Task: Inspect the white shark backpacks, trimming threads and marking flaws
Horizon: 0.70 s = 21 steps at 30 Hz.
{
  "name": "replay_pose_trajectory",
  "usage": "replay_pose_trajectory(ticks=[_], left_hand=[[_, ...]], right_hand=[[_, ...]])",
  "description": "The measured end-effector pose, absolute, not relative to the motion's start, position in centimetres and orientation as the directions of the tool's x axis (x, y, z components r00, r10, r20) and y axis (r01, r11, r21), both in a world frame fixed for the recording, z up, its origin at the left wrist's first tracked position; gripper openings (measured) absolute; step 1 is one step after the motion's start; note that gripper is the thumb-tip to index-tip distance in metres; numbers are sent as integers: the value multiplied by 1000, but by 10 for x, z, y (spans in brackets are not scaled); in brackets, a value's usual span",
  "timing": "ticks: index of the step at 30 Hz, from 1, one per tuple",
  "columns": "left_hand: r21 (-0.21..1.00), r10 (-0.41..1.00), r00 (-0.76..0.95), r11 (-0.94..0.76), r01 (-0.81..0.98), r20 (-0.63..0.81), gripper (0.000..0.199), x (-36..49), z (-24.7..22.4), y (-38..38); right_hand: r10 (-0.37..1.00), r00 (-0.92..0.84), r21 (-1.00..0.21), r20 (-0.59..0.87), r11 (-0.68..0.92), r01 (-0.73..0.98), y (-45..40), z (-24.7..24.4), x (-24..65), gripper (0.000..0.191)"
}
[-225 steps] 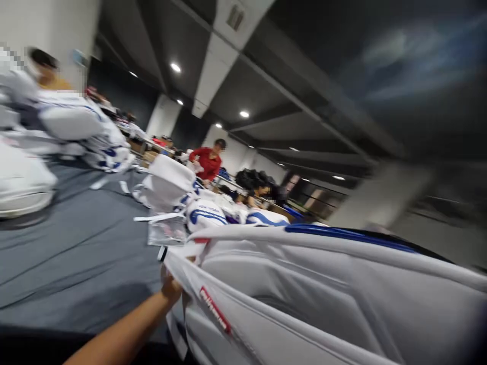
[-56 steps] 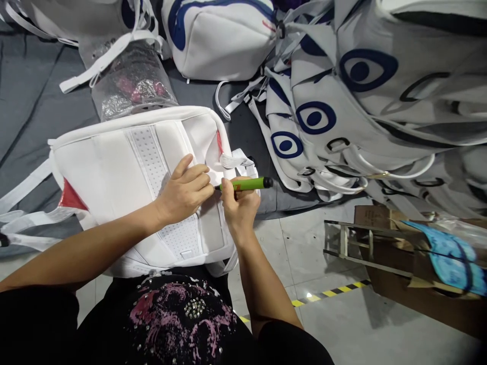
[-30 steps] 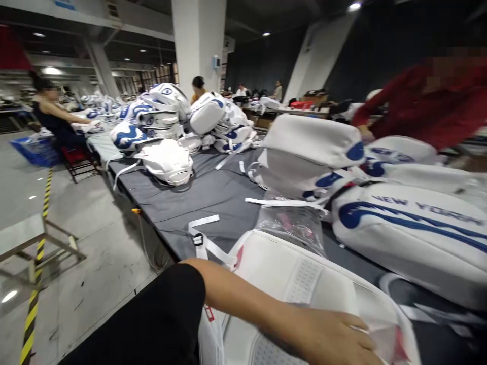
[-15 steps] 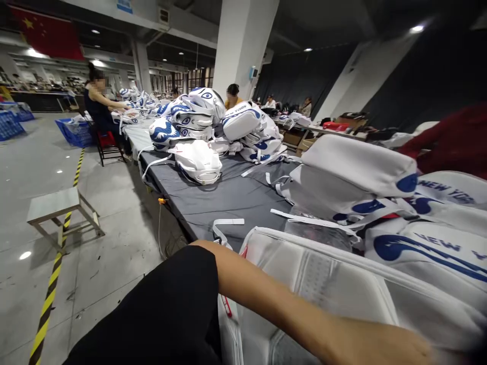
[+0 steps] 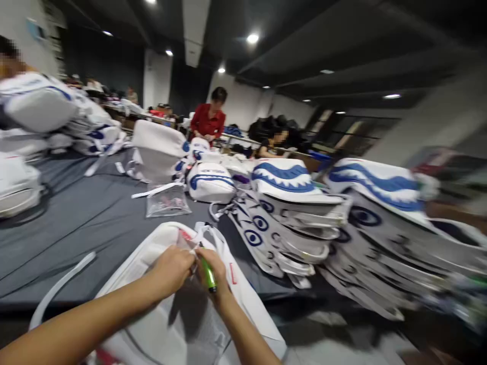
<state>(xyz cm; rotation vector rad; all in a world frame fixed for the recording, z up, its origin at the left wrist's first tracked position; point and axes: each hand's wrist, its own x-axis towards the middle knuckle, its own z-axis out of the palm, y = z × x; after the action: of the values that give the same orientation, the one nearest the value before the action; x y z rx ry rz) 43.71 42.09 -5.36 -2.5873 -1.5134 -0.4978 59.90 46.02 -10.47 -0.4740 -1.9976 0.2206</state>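
Observation:
A white backpack (image 5: pixel 249 304) lies in front of me at the table's edge, its padded mesh back panel toward me. My left hand (image 5: pixel 173 268) is closed near its top, pinching what looks like white strap or fabric; the exact piece is hidden by the fingers. Close against it, my right hand (image 5: pixel 216 266) is wrapped round a slim green tool (image 5: pixel 207 274) with a black end, whose kind I cannot make out. The fingertips of both hands meet beside the white top loop (image 5: pixel 211 233). A loose white strap (image 5: pixel 63 286) trails off to the left.
Stacked white backpacks (image 5: pixel 297 218) with blue eyes and teeth stand at the right, with another stack (image 5: pixel 375 203) beyond. More bags (image 5: pixel 36 106) are piled at the left. A clear plastic bag (image 5: pixel 167 200) lies on the dark tablecloth (image 5: pixel 76 213). A person in red (image 5: pixel 209 119) stands across.
The view has swung right. Earlier one forearm reached across the backpack; now both hands are together at its top, with the green tool visible in the right one.

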Motion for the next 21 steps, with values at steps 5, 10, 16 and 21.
replay_pose_trajectory(ticks=[5,10,16,21], left_hand=[[206,833,429,-515,832,350,9,410,-54,433],[57,817,445,-497,866,368,32,396,-22,443],[159,954,298,-289,944,-36,88,381,-35,508],[28,855,515,-514,857,-68,88,387,-49,520]], right_hand=[[475,-351,-406,807,878,255,463,-104,613,35],[535,-321,-464,781,842,274,453,-96,585,34],[529,-138,-454,837,814,362,431,-115,556,28],[507,-94,-427,857,800,421,437,-142,556,26]])
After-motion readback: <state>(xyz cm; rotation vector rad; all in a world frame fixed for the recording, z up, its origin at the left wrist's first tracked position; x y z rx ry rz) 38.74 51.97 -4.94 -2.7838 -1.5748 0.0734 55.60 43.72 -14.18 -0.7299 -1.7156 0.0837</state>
